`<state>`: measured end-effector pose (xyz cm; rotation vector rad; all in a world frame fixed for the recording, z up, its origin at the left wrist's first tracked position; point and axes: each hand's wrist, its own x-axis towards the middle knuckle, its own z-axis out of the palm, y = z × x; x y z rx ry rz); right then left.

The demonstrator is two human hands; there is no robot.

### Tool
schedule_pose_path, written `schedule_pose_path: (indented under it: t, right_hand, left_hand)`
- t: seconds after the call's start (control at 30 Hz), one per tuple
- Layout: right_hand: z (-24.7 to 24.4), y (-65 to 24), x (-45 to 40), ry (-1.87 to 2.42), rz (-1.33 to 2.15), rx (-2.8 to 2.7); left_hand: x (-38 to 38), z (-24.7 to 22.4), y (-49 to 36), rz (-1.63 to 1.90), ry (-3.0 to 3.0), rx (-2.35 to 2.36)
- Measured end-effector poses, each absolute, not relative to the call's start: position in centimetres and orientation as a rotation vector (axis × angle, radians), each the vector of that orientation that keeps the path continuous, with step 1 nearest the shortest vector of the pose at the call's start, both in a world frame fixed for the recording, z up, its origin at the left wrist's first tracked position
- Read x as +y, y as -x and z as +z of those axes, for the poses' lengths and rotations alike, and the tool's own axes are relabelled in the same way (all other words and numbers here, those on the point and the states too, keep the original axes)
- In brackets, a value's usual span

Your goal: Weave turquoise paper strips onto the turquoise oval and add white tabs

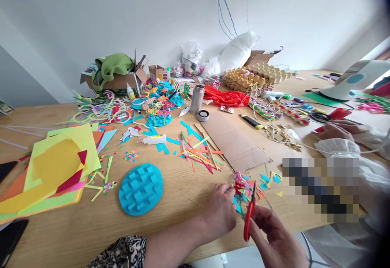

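My left hand (219,210) pinches a small multicoloured paper craft piece (241,186) just above the front edge of the wooden table (189,203). Close beside it, my right hand (276,239) grips red-handled scissors (249,215), their dark blades pointing up at the paper piece. Small turquoise, orange and yellow paper scraps (268,180) lie on the table right behind the piece. A woven turquoise paper disc (140,189) rests to the left of my left hand.
Yellow and orange paper sheets (57,166) are stacked at left. Coloured strips (199,152), a glue bottle (154,139), cardboard (234,142), a metal flask (196,99), tape (202,115) and egg trays (256,75) lie beyond. Another person's hand (335,130) and sleeve are at right.
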<state>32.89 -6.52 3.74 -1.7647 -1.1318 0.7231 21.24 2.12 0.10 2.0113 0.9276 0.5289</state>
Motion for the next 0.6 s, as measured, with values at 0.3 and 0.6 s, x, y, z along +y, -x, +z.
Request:
schedule_pose_path:
  t: [0.3,0.6]
  right_hand:
    - [4.0,-29.8,-5.3,1.52,1.117,-0.836]
    - [1.9,-22.3,-3.9,1.355,1.518,-0.83]
  left_hand:
    - [5.4,1.4,-15.0,0.785,-1.679,1.052]
    - [4.7,3.1,-7.7,1.027,-1.46,1.144]
